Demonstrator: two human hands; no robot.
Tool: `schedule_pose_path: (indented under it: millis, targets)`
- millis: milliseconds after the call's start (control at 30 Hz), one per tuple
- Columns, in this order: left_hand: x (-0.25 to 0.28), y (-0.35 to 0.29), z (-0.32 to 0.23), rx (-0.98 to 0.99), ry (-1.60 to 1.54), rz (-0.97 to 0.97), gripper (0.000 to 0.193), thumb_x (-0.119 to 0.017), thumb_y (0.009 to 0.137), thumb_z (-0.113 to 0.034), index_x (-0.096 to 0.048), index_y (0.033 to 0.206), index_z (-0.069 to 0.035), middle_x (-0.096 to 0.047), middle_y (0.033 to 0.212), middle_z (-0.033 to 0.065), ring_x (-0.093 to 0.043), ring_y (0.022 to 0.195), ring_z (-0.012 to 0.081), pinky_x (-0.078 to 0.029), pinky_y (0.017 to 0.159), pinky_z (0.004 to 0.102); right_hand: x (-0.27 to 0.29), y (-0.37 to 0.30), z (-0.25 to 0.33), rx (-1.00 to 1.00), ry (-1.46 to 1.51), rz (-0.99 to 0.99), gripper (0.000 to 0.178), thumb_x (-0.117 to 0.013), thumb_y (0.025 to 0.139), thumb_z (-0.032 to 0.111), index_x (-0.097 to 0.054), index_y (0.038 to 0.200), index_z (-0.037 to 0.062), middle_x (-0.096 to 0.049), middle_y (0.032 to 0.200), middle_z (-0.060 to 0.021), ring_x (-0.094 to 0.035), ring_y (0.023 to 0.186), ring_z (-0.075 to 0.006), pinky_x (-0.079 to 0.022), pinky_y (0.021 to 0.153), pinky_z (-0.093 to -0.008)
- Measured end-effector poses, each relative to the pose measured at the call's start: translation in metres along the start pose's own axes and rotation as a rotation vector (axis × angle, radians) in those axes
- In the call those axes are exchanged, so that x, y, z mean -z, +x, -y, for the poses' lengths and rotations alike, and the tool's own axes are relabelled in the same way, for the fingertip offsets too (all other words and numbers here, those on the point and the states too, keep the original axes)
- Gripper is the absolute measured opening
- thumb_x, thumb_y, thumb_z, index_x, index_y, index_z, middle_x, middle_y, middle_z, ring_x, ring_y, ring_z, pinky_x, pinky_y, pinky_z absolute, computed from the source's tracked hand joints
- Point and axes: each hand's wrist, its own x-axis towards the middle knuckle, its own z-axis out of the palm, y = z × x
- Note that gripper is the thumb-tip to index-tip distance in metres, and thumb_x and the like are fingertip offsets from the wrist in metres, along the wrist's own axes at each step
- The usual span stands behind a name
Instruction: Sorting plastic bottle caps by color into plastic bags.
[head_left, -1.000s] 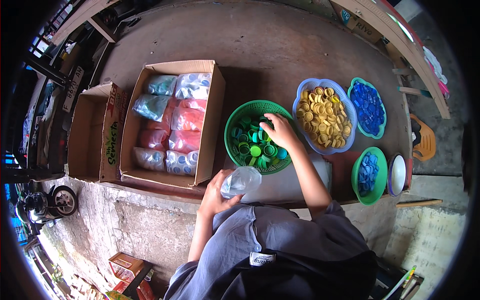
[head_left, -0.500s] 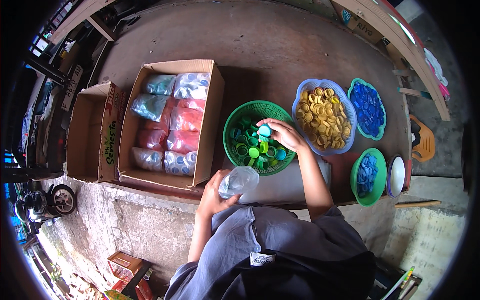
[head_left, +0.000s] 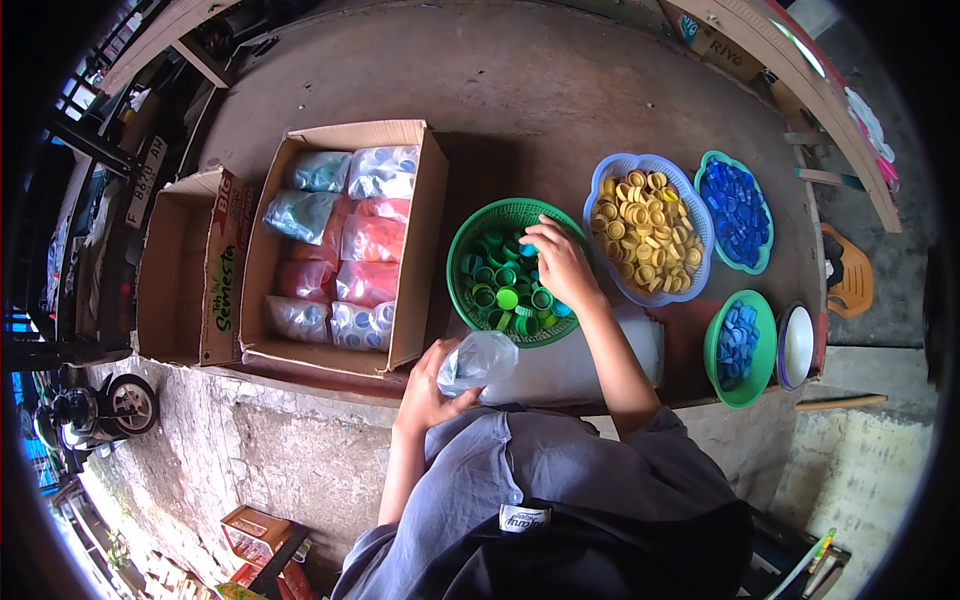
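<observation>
In my left hand (head_left: 430,388), closed round its side, is a clear plastic bag (head_left: 480,362) with its mouth spread, near the table's front edge. My right hand (head_left: 560,262) is over the right part of a green woven basket (head_left: 462,228), its fingers bent down. At the fingertips a blue-teal bottle cap (head_left: 528,249) shows, partly covered by them. Beneath lie many green and teal bottle caps (head_left: 507,299), loose in the basket. Whether anything lies in the bag cannot be made out clearly.
To the left a cardboard box (head_left: 410,310) holds several filled bags (head_left: 368,238); another cardboard box (head_left: 172,270) stands beside it. On the right are a lilac basket (head_left: 603,255) of yellow caps, a tray of dark blue caps (head_left: 735,212), a green bowl (head_left: 764,370) of light blue caps and a white bowl (head_left: 796,345).
My right hand has shifted slightly up and turned its fingers downward, the teal cap moving up with it. My left hand and the bag stay where they were.
</observation>
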Motion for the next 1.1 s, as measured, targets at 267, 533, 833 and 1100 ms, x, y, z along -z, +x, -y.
schedule_pose_path:
  millis: [267, 533, 833, 1100]
  targets:
    - [-0.001, -0.001, 0.002, 0.019, 0.004, 0.008, 0.057, -0.073, 0.062, -0.020, -0.051, 0.110, 0.003, -0.056, 0.102, 0.0195, -0.056, 0.094, 0.0373, -0.047, 0.081, 0.0399, -0.002, 0.008, 0.005, 0.069, -0.004, 0.216, 0.025, -0.065, 0.068, 0.000, -0.065, 0.093, 0.0050, -0.057, 0.107, -0.0095, -0.053, 0.102, -0.0281, -0.044, 0.089, -0.0370]
    - [0.000, 0.002, 0.000, 0.034, -0.015, 0.012, 0.056, -0.073, 0.063, -0.019, -0.051, 0.109, 0.003, -0.057, 0.102, 0.0194, -0.057, 0.095, 0.0369, -0.047, 0.082, 0.0399, 0.031, 0.000, 0.010, -0.172, 0.609, 0.179, 0.023, -0.066, 0.081, 0.014, -0.061, 0.094, -0.0047, -0.062, 0.105, -0.0098, -0.061, 0.095, -0.0193, -0.049, 0.079, -0.0306]
    - [-0.003, 0.002, 0.002, 0.009, -0.003, 0.013, 0.056, -0.074, 0.062, -0.017, -0.051, 0.109, 0.003, -0.057, 0.101, 0.0197, -0.057, 0.093, 0.0374, -0.047, 0.081, 0.0405, 0.062, -0.014, 0.042, -0.143, 0.697, 0.105, 0.022, -0.066, 0.082, 0.013, -0.060, 0.095, -0.0032, -0.062, 0.104, -0.0095, -0.061, 0.095, -0.0199, -0.048, 0.079, -0.0308]
    - [-0.002, 0.002, 0.001, 0.002, 0.006, 0.019, 0.058, -0.074, 0.061, -0.018, -0.051, 0.110, 0.002, -0.057, 0.101, 0.0203, -0.057, 0.093, 0.0380, -0.047, 0.081, 0.0408, 0.058, -0.012, 0.035, -0.107, 0.155, -0.180, 0.025, -0.067, 0.076, 0.006, -0.059, 0.099, 0.0003, -0.060, 0.106, -0.0104, -0.059, 0.097, -0.0253, -0.046, 0.082, -0.0325]
